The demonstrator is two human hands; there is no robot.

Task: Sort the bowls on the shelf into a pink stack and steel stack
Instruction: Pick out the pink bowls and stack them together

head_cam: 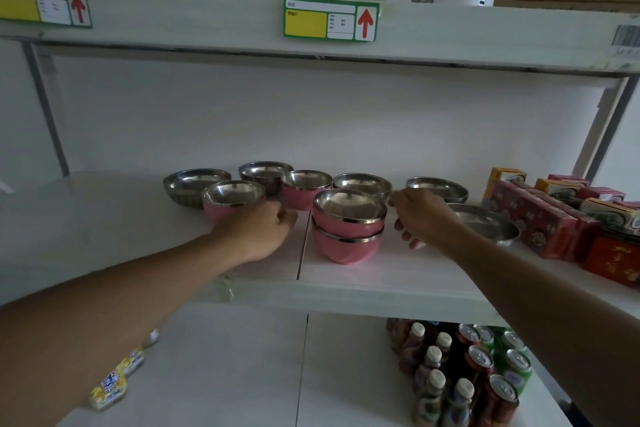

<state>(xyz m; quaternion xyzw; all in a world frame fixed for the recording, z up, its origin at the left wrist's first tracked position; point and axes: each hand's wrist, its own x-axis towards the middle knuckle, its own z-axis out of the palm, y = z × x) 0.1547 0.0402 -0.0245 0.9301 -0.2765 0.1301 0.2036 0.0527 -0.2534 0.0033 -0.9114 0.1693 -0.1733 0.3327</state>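
I see both my arms reaching out to the white shelf [346, 274] where the bowls sit. My left hand [258, 230] is at the front of a pink bowl [221, 204] on the left, with its fingers curled at that bowl's side, but I cannot tell if it grips it. My right hand [420, 218] is just to the right of the pink stack [348, 225], two pink bowls, one inside the other. Its fingers hang loosely curled and hold nothing, and I cannot tell if they touch the stack. One more pink bowl [304, 189] stands behind, between my hands. The steel bowls are spread out. One steel bowl [194, 185] is far left, a small steel stack [265, 175] sits at the back, and another steel bowl [362, 184] is behind the pink stack. Two flat steel bowls are on the right, one at the back [440, 188] and one nearer [485, 224], partly behind my right wrist. Red boxes [540, 218] lie at the right end of the shelf. Below, on the next shelf, stand bottles and cans [464, 378]. A yellow and green price tag [330, 19] hangs on the shelf above.
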